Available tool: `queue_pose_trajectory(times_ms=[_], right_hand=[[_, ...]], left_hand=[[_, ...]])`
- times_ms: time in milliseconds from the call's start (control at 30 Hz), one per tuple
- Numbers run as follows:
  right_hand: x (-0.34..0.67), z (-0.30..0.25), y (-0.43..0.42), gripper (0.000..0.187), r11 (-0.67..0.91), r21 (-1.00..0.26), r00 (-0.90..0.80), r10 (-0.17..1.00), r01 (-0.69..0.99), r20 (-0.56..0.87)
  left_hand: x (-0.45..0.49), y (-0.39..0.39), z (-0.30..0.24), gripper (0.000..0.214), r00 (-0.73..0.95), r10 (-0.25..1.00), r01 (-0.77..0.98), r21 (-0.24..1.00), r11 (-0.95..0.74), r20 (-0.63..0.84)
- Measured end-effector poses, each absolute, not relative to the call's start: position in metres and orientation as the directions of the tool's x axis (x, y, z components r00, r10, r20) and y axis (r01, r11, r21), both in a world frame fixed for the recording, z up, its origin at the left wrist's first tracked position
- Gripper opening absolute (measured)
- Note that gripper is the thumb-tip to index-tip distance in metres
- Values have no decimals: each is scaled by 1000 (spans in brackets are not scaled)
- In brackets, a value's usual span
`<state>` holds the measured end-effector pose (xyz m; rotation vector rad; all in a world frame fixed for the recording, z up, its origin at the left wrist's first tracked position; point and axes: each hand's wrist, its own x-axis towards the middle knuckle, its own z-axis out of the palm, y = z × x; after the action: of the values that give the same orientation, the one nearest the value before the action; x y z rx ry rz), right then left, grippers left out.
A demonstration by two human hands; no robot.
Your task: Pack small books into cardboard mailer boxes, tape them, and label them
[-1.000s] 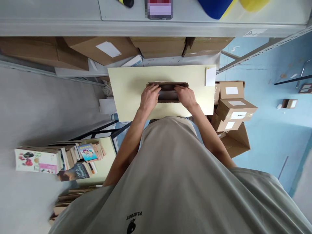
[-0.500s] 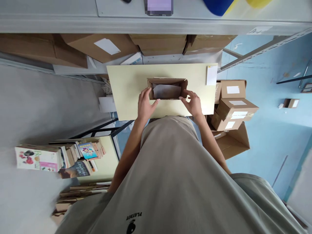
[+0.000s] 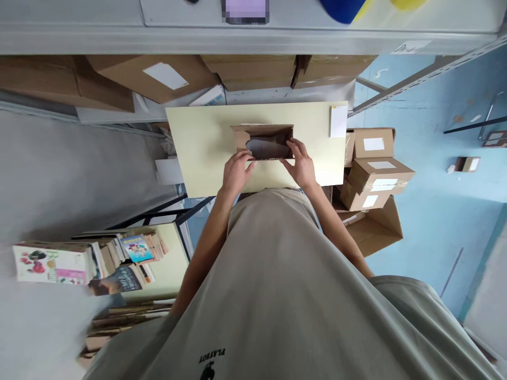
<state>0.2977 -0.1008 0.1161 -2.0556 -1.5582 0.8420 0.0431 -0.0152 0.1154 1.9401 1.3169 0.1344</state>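
Note:
A small cardboard box stands open at the top on the pale yellow tabletop. Its left end flap leans outward. A greyish-white sheet or item lies inside, its kind unclear. My left hand grips the front left corner, thumb at the front edge and fingertips by the flap. On the opposite end, my right hand closes around the front right corner, its fingers over the right wall and its thumb in front.
A white pad lies at the tabletop's right end. Taped cartons are stacked right of it. Larger cartons fill the shelf behind, under a ledge holding a phone. Books pile up on the left.
The box's left end flap has swung outward. My left fingers have moved in at that corner, and my right fingers have closed onto the right wall. The view has shifted slightly.

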Motion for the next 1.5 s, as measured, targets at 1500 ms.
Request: queue_pose_trajectory(times_ms=[1500], right_hand=[[332,74,-65,47,-387,-720,321,917,576,-237]], left_hand=[[40,19,67,21,128,971,689,722,60,-202]])
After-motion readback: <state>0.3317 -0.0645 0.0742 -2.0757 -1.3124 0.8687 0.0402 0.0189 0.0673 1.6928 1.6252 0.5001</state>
